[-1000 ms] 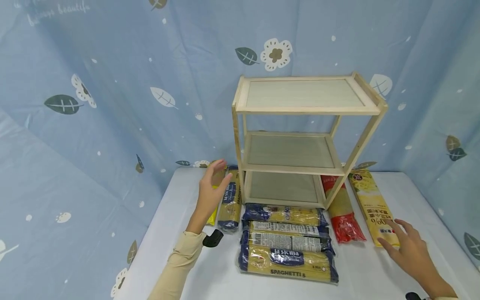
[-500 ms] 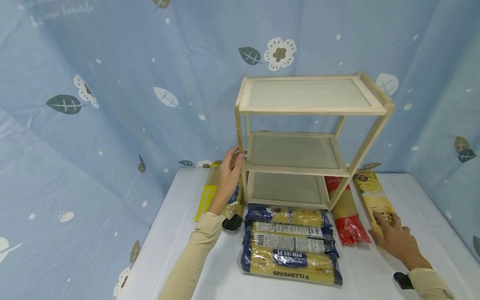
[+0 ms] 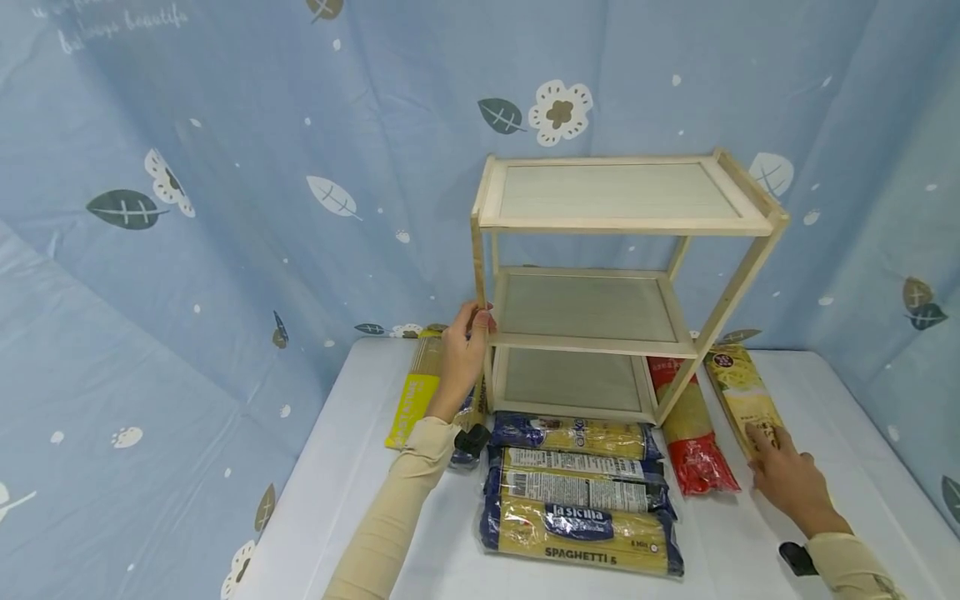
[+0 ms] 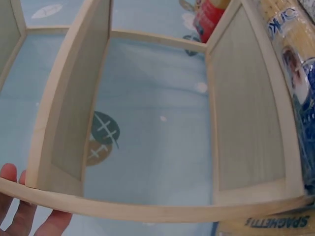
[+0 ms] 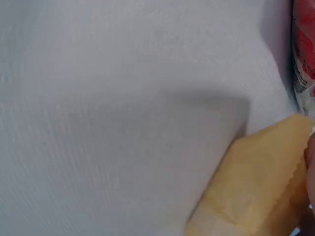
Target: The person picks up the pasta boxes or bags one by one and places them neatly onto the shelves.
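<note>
A three-tier wooden shelf [image 3: 630,227] with pale panels stands at the back. My left hand [image 3: 462,354] grips its front left post, just above the middle tier; in the left wrist view, fingertips [image 4: 55,223] curl around that post [image 4: 138,212]. On the right, my right hand [image 3: 791,487] pinches the near end of a yellow pasta packet [image 3: 742,392]. The right wrist view has the packet's crimped end [image 5: 261,172] casting a shadow on the white cloth, with a finger [image 5: 311,169] at its edge.
Several blue-ended spaghetti packs [image 3: 581,533] lie in a row before the shelf. A red pasta bag [image 3: 693,442] lies between shelf and yellow packet. Left of the shelf are a yellow-labelled pack [image 3: 412,400] and a spaghetti pack [image 3: 468,417] partly behind my arm. Patterned blue curtain [image 3: 337,150] surrounds the table.
My left hand has moved right from over the left packs and taken hold of the shelf post. My right hand has moved left onto the yellow packet's near end and pinched it.
</note>
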The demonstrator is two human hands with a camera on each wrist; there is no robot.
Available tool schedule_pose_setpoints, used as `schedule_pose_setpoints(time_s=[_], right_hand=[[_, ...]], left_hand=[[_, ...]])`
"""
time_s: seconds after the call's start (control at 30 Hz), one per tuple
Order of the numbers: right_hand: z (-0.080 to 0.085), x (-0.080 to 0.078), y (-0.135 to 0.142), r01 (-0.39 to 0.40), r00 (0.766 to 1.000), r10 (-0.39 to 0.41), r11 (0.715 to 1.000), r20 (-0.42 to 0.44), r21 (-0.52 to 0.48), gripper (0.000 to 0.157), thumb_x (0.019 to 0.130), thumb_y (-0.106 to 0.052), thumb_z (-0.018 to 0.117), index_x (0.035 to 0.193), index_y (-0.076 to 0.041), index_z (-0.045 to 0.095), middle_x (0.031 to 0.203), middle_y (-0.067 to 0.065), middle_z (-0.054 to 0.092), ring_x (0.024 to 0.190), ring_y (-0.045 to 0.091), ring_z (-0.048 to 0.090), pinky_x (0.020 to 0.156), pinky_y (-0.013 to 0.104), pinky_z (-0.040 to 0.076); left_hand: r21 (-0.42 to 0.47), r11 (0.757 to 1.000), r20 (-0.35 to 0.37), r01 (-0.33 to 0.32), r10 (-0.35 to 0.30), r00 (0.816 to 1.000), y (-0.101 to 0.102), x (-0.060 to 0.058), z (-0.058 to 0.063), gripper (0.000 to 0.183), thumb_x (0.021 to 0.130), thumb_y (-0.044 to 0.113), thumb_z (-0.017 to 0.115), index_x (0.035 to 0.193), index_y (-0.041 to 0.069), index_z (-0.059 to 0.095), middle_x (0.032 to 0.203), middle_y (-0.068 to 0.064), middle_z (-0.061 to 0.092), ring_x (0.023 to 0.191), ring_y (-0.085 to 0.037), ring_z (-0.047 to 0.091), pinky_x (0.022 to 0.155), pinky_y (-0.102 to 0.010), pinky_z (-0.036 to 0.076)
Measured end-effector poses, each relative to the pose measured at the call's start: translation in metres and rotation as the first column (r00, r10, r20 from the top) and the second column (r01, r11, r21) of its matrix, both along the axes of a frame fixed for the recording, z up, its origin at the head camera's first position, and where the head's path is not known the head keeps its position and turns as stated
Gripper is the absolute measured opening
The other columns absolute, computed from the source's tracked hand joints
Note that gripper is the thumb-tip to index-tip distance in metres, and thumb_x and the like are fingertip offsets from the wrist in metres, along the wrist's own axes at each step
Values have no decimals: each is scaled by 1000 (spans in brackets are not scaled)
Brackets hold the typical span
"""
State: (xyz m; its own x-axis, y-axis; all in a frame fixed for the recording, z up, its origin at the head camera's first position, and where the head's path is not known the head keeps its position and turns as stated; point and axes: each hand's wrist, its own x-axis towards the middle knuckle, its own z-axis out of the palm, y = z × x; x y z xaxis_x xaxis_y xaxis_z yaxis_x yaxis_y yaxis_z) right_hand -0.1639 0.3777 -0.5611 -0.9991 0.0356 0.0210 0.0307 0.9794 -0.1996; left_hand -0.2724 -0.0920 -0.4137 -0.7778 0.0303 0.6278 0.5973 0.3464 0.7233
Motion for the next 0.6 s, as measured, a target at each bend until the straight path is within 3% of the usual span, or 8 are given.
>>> schedule_pose_setpoints(time_s=[0.3,0.47,0.6], right_hand=[[-5,8,1,12,986,-23,998,-163,-68,56,79,2,62,131,-1,42,121,39,36,87,60,46,54,62,42],[-4,15,0,14,960,-46,993,-275,-119,47,78,5,59,124,5,48,116,37,42,87,55,50,59,61,42],[0,21,0,23,929,-87,984,-359,-178,43,80,9,54,123,10,51,115,36,47,89,54,52,63,61,41]], left_hand=[[-15,1000,3,-17,17,1000,-1,2,-3,30,103,23,41,109,-1,58,80,-9,62,66,-17,53,60,-31,40],[-20,1000,-12,-20,19,1000,0,0,-4,25,103,18,43,112,0,58,80,-8,63,60,-17,49,53,-31,38],[-19,999,-10,-32,32,999,0,-2,-4,28,103,22,42,112,1,58,81,-6,63,58,-15,47,50,-30,36]])
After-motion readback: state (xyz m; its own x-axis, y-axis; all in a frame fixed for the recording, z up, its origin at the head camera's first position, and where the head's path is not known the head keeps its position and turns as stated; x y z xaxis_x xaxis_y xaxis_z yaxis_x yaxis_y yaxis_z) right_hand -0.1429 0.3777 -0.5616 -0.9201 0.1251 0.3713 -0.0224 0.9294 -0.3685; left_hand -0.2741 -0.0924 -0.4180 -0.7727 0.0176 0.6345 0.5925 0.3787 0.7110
